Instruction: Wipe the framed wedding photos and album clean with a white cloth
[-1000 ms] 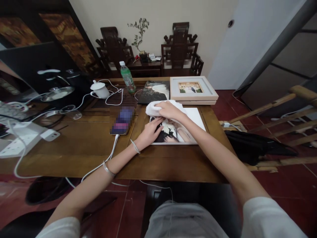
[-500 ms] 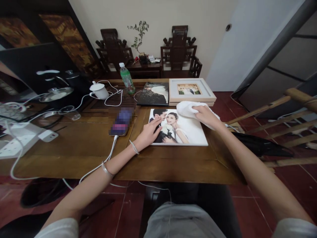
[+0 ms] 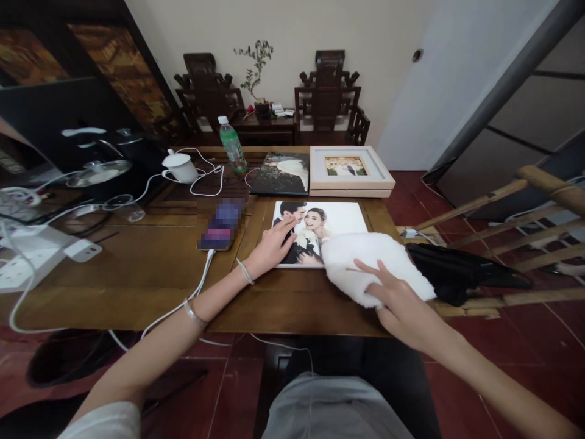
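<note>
Left hand (image 3: 270, 245) lies open and flat, fingers spread on the left edge of the wedding photo print (image 3: 340, 218), gripping nothing. Right hand (image 3: 397, 303) rests palm-down on a white fluffy cloth (image 3: 365, 262), fingers stretched out over it rather than closed. The cloth covers the print's near right corner and spills past its near edge onto the wooden table (image 3: 137, 268). A phone (image 3: 221, 223) lies just left of the print. A framed picture (image 3: 350, 168) and a dark photo panel (image 3: 282, 173) sit just beyond its far edge.
</note>
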The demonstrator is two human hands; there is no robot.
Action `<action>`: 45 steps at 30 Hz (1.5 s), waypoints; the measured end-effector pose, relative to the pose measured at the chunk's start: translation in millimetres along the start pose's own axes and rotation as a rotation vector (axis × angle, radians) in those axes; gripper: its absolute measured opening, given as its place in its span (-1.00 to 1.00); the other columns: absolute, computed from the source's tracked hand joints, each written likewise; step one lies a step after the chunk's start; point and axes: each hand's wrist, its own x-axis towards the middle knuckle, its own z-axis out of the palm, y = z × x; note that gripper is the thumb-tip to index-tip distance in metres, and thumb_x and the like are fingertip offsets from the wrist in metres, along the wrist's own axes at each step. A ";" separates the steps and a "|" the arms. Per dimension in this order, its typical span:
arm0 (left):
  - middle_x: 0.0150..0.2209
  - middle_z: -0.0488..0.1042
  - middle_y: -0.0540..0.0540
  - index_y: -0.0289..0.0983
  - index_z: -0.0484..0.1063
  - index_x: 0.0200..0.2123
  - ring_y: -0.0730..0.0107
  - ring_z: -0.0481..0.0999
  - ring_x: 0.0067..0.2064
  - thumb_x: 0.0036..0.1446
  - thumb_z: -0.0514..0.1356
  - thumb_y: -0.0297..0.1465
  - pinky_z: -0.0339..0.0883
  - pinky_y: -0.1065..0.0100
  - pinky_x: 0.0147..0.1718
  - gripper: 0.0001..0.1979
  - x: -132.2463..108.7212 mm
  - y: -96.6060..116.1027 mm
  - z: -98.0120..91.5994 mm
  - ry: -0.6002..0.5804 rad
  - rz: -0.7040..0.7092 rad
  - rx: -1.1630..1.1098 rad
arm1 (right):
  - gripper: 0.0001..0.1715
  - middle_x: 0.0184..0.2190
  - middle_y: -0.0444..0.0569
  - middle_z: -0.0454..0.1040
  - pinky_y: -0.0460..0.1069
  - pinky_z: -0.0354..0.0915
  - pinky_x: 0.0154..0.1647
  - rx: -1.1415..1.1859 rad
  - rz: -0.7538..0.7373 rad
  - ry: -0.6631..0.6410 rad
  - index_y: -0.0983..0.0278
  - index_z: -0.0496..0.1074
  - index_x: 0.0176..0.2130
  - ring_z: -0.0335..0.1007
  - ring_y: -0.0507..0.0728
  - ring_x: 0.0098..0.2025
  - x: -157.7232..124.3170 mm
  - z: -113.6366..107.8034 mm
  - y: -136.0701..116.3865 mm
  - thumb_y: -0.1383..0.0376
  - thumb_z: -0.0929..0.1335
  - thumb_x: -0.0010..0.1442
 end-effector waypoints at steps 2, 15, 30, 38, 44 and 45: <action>0.23 0.23 -0.26 -0.33 0.26 0.15 0.15 0.17 0.27 0.28 -0.01 -0.34 0.12 0.01 0.19 -0.59 0.1 -0.6 0.2 -0.006 -0.005 0.007 | -0.54 0.19 0.19 0.26 0.31 0.04 0.22 0.006 -0.018 -0.009 0.27 0.45 -0.30 0.13 0.29 0.24 -0.7 -1.2 -3.7 0.55 0.17 -0.17; 0.24 0.22 -0.20 -0.25 0.25 0.16 0.17 0.15 0.28 0.29 -0.02 -0.33 0.10 0.00 0.20 -0.61 -0.1 0.3 -3.4 -0.020 0.022 -0.008 | -0.63 -0.37 0.05 0.51 0.01 0.20 -0.23 0.119 0.014 0.035 0.31 0.43 -0.38 0.38 0.21 -0.30 131.4 -29.4 70.6 0.50 0.14 -0.12; 0.25 0.20 -0.21 -0.25 0.21 0.18 0.18 0.13 0.29 0.30 -0.03 -0.33 0.10 0.00 0.20 -0.59 -1.3 -3.0 0.6 -0.017 0.018 -0.011 | -0.62 -0.47 -0.02 0.48 -0.01 0.20 -0.26 0.075 0.033 0.054 0.28 0.42 -0.38 0.35 0.18 -0.36 94.3 -22.2 50.2 0.51 0.15 -0.15; 0.25 0.20 -0.23 -0.26 0.20 0.19 0.15 0.14 0.28 0.30 -0.04 -0.34 0.10 -0.02 0.19 -0.59 -0.9 -3.3 1.1 -0.027 0.007 0.001 | -0.46 0.00 0.05 0.47 0.20 0.13 0.16 0.062 -0.007 -0.021 0.22 0.44 -0.27 0.35 0.24 0.07 23.5 -14.0 -3.5 0.59 0.14 -0.17; 0.25 0.19 -0.22 -0.26 0.20 0.19 0.15 0.14 0.29 0.30 -0.03 -0.34 0.09 -0.02 0.19 -0.59 -0.9 -2.8 1.4 -0.027 -0.006 0.003 | -0.49 0.03 0.12 0.44 0.24 0.10 0.17 0.060 -0.024 -0.054 0.24 0.44 -0.26 0.28 0.27 0.13 26.6 -13.1 -20.8 0.56 0.16 -0.16; 0.25 0.19 -0.23 -0.27 0.20 0.19 0.15 0.14 0.29 0.29 -0.03 -0.34 0.10 -0.02 0.19 -0.58 -1.0 -3.2 1.6 -0.026 -0.007 0.002 | -0.50 -0.01 0.12 0.46 0.22 0.12 0.15 0.064 -0.027 -0.047 0.24 0.44 -0.26 0.33 0.25 0.08 33.8 -13.4 -19.2 0.56 0.16 -0.15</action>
